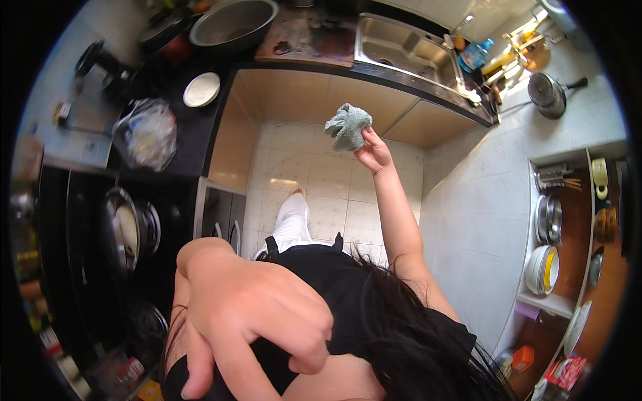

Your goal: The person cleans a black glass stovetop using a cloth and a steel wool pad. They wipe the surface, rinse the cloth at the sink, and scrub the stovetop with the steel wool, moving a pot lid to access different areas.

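My right hand (376, 153) is stretched out over the tiled floor, pinching a crumpled grey-green cloth (349, 128) between thumb and fingers. The cloth hangs in the air before the beige cabinet fronts (301, 95) under the counter. Close to the camera, my left hand (256, 306) is raised in front of my chest with its back towards me. Its thumb and index finger stand apart while the other fingers curl inward. Nothing shows in it, and the picture's lower edge cuts off the index fingertip.
A steel sink (409, 50) is set into the counter ahead, beside a large metal basin (233, 25). On the left counter are a white bowl (201, 90) and a plastic bag (148, 135). Steel pots (123, 228) stand farther left. Shelves with stacked bowls (541, 270) line the right.
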{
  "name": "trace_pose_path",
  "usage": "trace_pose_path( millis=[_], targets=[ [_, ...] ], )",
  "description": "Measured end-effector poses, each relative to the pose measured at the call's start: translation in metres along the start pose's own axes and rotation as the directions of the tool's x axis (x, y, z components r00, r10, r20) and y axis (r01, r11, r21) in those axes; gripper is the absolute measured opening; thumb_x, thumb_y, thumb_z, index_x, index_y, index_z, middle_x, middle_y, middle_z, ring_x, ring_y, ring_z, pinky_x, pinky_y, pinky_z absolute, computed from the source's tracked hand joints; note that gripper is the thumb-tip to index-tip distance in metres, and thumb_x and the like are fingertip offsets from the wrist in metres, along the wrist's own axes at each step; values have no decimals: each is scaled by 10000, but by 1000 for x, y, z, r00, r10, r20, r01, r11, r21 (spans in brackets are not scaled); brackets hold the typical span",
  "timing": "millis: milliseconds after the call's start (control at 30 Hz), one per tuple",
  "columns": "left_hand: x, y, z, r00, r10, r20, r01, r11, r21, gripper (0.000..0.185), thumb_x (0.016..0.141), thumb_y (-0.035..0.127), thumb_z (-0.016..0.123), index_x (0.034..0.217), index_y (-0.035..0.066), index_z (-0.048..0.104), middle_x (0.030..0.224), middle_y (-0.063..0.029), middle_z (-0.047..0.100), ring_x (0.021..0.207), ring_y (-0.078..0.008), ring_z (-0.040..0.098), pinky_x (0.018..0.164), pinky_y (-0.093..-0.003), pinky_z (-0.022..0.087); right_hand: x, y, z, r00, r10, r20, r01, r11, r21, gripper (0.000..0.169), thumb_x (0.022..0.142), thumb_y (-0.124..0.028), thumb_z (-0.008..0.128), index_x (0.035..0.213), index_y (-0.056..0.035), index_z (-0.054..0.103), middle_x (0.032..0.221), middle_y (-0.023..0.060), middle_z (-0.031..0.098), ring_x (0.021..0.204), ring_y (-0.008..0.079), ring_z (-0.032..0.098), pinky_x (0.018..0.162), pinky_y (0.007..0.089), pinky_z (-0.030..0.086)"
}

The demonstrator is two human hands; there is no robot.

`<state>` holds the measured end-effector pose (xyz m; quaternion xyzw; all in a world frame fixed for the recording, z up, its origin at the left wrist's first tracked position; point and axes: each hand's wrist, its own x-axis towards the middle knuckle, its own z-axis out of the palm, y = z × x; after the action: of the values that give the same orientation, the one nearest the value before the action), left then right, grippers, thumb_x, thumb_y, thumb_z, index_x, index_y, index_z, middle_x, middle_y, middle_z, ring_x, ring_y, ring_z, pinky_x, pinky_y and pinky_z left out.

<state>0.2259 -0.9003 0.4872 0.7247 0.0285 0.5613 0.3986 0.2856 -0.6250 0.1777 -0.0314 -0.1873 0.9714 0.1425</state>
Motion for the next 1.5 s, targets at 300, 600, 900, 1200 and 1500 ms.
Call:
trace_pose_path(
  millis=[300, 600, 900, 1200, 1500],
  targets=[
    [-135, -94, -223, 630, -397, -668, 495, 867, -48, 657, 900, 538, 293, 1153, -37, 483, 798, -73, 562, 760, -168, 533, 795, -343, 427, 21, -148, -45, 882, -338, -328, 287, 938, -197, 401, 886, -27, 363, 1284, -71, 381, 1262, 102, 460, 1164, 245, 454, 1004, 398, 363],
    [-157, -230, -390, 191, -686, -702, 764, 553, -332, 406, 941, 354, 370, 1207, 64, 470, 906, -9, 561, 828, -82, 532, 805, -256, 417, 74, -298, -84, 710, -555, -434, 395, 823, -408, 376, 880, -10, 367, 1252, -60, 388, 1215, 99, 484, 1115, 234, 491, 963, 400, 403],
    [-3, -397, -467, 548, -731, -408, 762, 637, -116, 371, 937, 301, 395, 1205, 60, 484, 1017, -62, 571, 955, -143, 522, 874, -279, 378, 143, -426, -163, 738, -520, -430, 279, 815, -508, 443, 870, 32, 358, 1301, -66, 330, 1220, 117, 473, 1127, 230, 481, 949, 374, 417],
    [15, -510, -481, 22, -680, -733, 729, 512, -454, 348, 949, 280, 371, 1211, 75, 472, 1024, -37, 578, 912, -111, 557, 810, -257, 423, 312, -634, -311, 773, -501, -390, -287, 272, -919, 689, 804, -17, 504, 1399, -115, 170, 1165, 164, 520, 1039, 231, 529, 817, 307, 458],
    [65, -545, -484, -113, -568, -815, 715, 523, -464, 317, 952, 245, 371, 1187, 68, 490, 1000, -46, 589, 884, -109, 561, 797, -240, 425, 358, -651, -363, 752, -507, -421, -632, -375, -678, 522, 788, 6, 465, 1275, -104, 313, 1008, 244, 570, 914, 391, 563, 792, 430, 433]
  ],
)
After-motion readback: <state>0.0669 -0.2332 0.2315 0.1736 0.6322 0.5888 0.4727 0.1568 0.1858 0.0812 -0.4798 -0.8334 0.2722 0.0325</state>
